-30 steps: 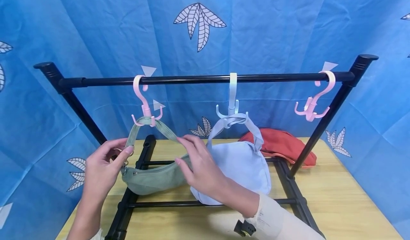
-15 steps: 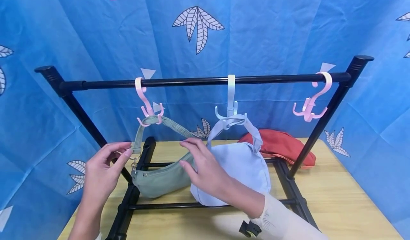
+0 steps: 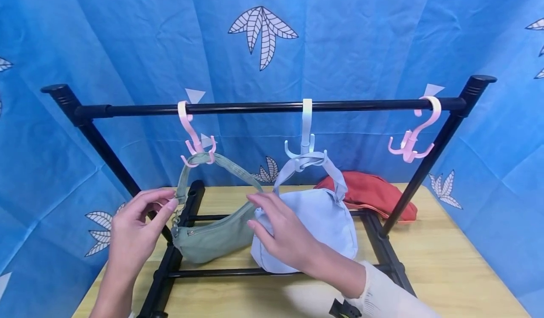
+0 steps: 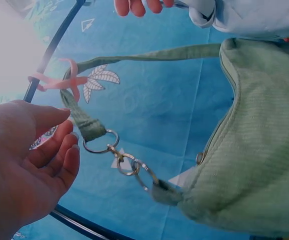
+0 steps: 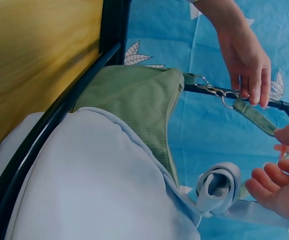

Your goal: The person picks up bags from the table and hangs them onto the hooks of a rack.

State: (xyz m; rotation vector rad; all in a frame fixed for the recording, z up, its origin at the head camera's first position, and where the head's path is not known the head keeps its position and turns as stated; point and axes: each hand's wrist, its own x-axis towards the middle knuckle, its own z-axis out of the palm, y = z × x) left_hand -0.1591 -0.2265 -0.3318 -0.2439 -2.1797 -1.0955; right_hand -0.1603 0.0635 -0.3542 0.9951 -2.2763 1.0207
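Observation:
A green shoulder bag [image 3: 216, 238] hangs by its strap [image 4: 159, 54] from a pink hook [image 3: 196, 146] on the left of the rail. My left hand [image 3: 135, 223] is beside the strap's left end, just above the metal rings [image 4: 127, 162]; its fingers are loosely bent and hold nothing. To the right of the strap is my right hand [image 3: 289, 228], with fingers apart and nothing in them. It hovers in front of a pale blue bag [image 3: 327, 223], which hangs by a knotted strap from a light blue hook [image 3: 306, 134].
The black rack [image 3: 250, 108] stands on a wooden table [image 3: 238, 297], with low crossbars near the bags. Another pink hook [image 3: 410, 143] hangs at the rail's right end. Behind the rack's right side lies a red bag [image 3: 374, 195]. A blue patterned cloth [image 3: 361, 35] forms the backdrop.
Both hands have let go of the green strap. The right hand has drawn away to the right. The green bag has swung slightly down and right, and its hook has turned a little.

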